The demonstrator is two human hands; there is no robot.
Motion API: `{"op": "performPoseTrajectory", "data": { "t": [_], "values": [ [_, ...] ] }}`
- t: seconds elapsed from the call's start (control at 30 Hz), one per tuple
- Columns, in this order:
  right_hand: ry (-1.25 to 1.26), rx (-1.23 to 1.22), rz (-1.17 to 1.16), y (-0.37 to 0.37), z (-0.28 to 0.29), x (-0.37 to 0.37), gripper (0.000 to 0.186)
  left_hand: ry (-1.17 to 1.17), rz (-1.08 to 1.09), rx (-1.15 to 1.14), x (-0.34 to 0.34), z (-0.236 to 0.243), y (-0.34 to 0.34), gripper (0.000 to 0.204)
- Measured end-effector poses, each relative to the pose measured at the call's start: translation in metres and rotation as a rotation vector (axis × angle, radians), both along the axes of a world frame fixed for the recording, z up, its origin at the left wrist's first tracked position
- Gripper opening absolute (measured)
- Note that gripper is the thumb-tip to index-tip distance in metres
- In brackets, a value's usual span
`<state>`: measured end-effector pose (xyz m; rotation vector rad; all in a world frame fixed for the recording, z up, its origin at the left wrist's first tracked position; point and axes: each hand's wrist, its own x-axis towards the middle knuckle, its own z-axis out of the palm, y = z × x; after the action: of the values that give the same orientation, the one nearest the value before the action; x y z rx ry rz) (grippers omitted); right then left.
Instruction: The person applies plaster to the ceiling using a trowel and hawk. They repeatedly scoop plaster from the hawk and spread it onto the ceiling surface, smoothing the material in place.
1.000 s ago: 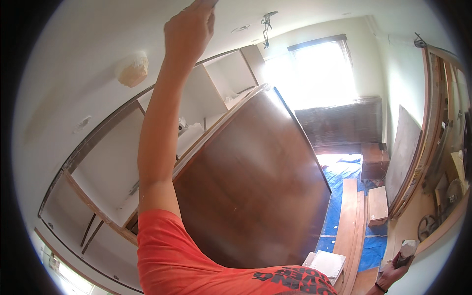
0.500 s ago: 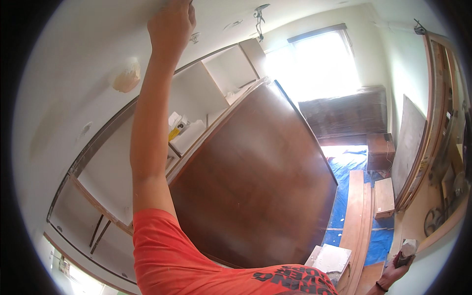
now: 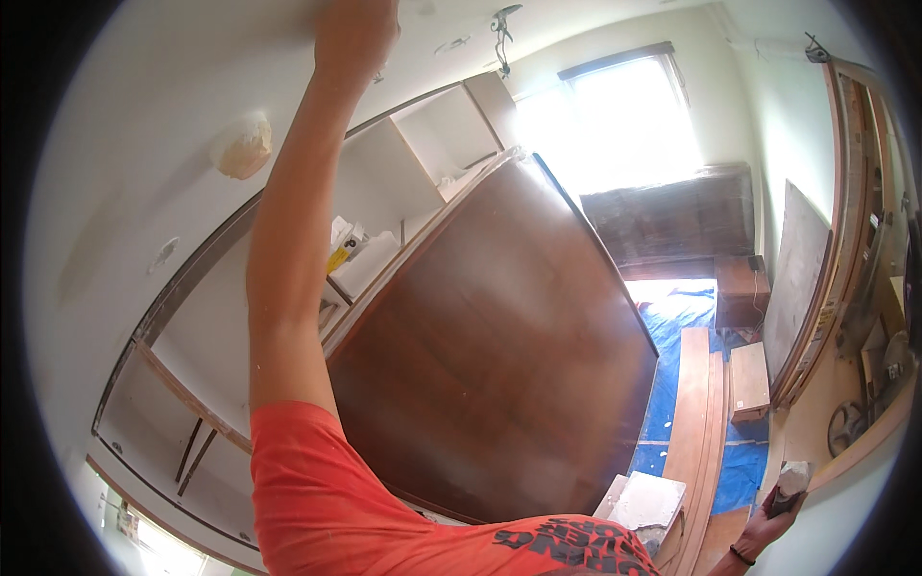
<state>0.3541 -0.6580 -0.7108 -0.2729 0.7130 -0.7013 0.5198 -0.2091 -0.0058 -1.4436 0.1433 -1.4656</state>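
Observation:
My left hand (image 3: 357, 36) is raised to the white ceiling (image 3: 182, 106), partly cut off by the upper edge of the view. Its fingers look curled, and whatever they hold is out of sight. Low on the right, my right hand (image 3: 770, 524) is closed around a dark piece with a grey-white lump (image 3: 794, 477) on top. A rounded cream patch (image 3: 242, 147) bulges from the ceiling left of my raised forearm, and a smaller pale spot (image 3: 164, 255) lies below it.
A large dark brown panel (image 3: 499, 355) is directly in front of me, beside open white shelving (image 3: 370, 178). Wires (image 3: 502, 43) hang from the ceiling. Wooden boards (image 3: 688, 413) lie over a blue tarp (image 3: 663, 384). Planks (image 3: 816, 278) lean at the right; wrapped brown furniture (image 3: 672, 221) stands under the window.
My left hand has shifted a little to the right along the ceiling, while its upper arm has moved slightly left. My right hand keeps its hold, nearly still.

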Motion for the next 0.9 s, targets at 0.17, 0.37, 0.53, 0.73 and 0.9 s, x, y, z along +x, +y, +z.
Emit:
{"op": "performPoseTrajectory", "data": {
  "t": [0.17,0.37,0.53,0.73,0.9],
  "values": [
    [-0.033,0.038,0.009,-0.01,-0.026,-0.005,0.047,0.005,-0.023,-0.048,0.018,-0.001,0.0,0.021],
    [-0.105,-0.003,0.094,-0.015,-0.036,0.006,0.049,0.166,-0.013,-0.118,0.002,-0.047,-0.014,0.028],
    [-0.026,0.008,0.086,-0.006,-0.005,0.003,0.05,0.039,-0.182,-0.161,-0.014,-0.026,-0.002,0.025],
    [-0.001,0.005,0.073,-0.011,-0.009,0.002,0.05,0.069,0.073,-0.086,0.027,0.004,0.007,0.023],
    [-0.022,0.025,0.086,-0.018,-0.042,-0.004,0.052,0.006,-0.066,-0.137,0.037,-0.017,0.003,0.025]
  ]
}}
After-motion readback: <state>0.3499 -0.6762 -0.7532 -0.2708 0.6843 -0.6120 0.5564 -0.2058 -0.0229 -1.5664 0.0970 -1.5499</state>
